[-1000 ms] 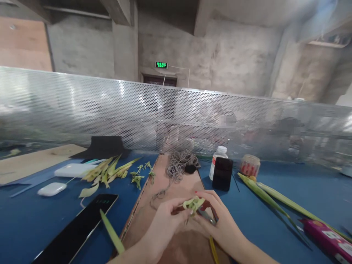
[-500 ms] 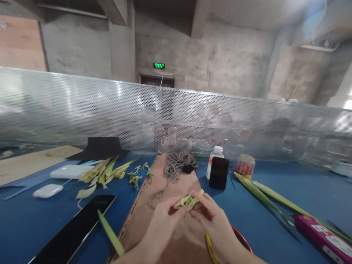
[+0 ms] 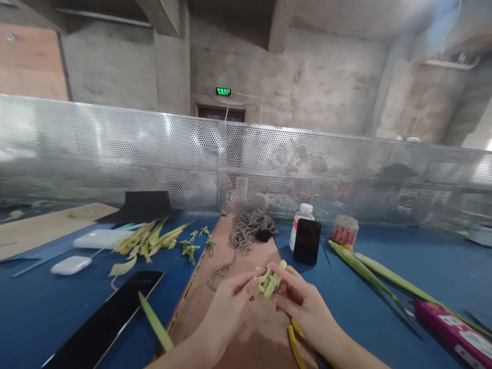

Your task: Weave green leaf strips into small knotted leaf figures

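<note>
Between my two hands is a small woven piece of pale green leaf strips (image 3: pixel 268 283), raised above the brown cardboard (image 3: pixel 246 338). My left hand (image 3: pixel 234 302) pinches its left side with thumb and fingers. On the other side, my right hand (image 3: pixel 302 297) grips it, the fingertips partly hidden behind it. Under my right wrist lie yellow handles (image 3: pixel 294 346) of a tool whose other end is out of sight. A cut green leaf strip (image 3: pixel 156 323) rests beside my left forearm.
Grey cord (image 3: pixel 249 228) is heaped at the cardboard's far end. A black phone (image 3: pixel 307 241) leans against a white-capped bottle (image 3: pixel 306 207). Rightward are a jar (image 3: pixel 345 230), long leaves (image 3: pixel 365 277) and a purple package (image 3: pixel 449 325). Leaf scraps (image 3: pixel 148 241) and a large dark phone (image 3: pixel 111 318) lie left.
The woven piece has been turned in my hands and now shows more upright. My fingers have shifted around it. More of the yellow handles shows, and the red rim by my right wrist is hidden.
</note>
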Available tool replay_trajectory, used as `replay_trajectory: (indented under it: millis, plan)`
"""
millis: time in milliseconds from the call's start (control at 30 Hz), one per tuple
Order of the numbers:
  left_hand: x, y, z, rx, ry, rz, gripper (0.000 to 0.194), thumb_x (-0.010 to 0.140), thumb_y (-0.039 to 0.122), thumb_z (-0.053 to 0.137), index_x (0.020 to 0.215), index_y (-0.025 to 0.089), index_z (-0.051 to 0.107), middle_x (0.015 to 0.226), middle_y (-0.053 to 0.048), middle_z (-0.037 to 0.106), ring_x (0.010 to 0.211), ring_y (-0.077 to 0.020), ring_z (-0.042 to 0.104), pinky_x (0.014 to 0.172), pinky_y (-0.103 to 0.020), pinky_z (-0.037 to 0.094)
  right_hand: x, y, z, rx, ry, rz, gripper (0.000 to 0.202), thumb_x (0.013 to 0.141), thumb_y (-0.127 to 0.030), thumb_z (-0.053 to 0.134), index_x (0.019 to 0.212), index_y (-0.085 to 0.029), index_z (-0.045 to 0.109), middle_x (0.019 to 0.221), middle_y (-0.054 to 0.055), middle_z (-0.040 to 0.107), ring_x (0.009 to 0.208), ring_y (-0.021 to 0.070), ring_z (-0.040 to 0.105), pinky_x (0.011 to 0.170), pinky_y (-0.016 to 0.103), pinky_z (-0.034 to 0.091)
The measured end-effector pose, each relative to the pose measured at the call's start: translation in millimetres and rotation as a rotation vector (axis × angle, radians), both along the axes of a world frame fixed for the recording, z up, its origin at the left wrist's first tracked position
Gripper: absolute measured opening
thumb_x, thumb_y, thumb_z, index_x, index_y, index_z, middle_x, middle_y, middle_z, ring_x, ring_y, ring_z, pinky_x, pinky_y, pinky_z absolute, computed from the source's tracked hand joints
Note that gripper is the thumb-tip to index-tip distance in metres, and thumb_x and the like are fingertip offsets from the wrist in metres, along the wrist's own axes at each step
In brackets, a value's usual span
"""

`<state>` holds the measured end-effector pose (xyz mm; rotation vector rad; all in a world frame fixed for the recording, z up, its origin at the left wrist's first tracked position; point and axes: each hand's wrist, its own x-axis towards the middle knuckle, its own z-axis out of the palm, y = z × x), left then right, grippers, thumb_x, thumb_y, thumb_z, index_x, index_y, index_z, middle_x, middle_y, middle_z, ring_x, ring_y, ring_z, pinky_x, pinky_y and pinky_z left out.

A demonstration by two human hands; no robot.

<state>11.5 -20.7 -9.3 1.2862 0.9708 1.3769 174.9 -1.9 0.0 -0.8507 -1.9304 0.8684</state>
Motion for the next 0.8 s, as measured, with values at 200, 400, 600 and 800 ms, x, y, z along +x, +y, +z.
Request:
replay_trajectory:
  millis: [200,400,600,800]
  plan:
    - [1,-1,2.5,-0.062,-0.128,-0.038,0.035,0.068,0.039,0.061,0.096,0.017,0.066,0.095,-0.007,0.067,0.084,-0.0194,0.056,0.076,-0.028,0.042,0,-1,0.2,0.01,-0.003,0.009,0.047,0.073,-0.019,0.054,0.119,-0.023,0.048,0.063,-0.002,0.046,0.073,0.0135,0.052,0.07,0.024,0.047]
    - [-3,4,-0.6,-0.09,-0.132,-0.014,0.03,0.066,0.033,0.063,0.093,0.018,0.067,0.094,-0.006,0.066,0.077,-0.016,0.053,0.072,-0.025,0.04,-4,-3,3.8,-0.029,-0.04,-0.003,0.051,0.069,-0.015,0.054,0.119,-0.022,0.048,0.062,-0.004,0.041,0.065,0.0117,0.047,0.061,0.022,0.044]
    - [-14,10,2.6,-0.083,-0.055,-0.048,0.032,0.067,0.029,0.062,0.097,0.017,0.065,0.097,-0.007,0.064,0.076,-0.0149,0.052,0.069,-0.024,0.039,-3,-2,2.6,-0.102,-0.033,-0.063,0.055,0.069,-0.014,0.055,0.122,-0.021,0.045,0.059,-0.006,0.039,0.053,0.0083,0.042,0.053,0.021,0.039]
    - [-22,16,4.6,-0.091,-0.013,-0.17,0.04,0.068,0.029,0.062,0.106,0.019,0.059,0.105,-0.007,0.061,0.075,-0.0137,0.053,0.066,-0.023,0.038,-1,-2,10.1,-0.214,0.058,-0.071,0.056,0.069,-0.017,0.056,0.123,-0.019,0.043,0.055,-0.007,0.038,0.051,0.008,0.038,0.048,0.019,0.034]
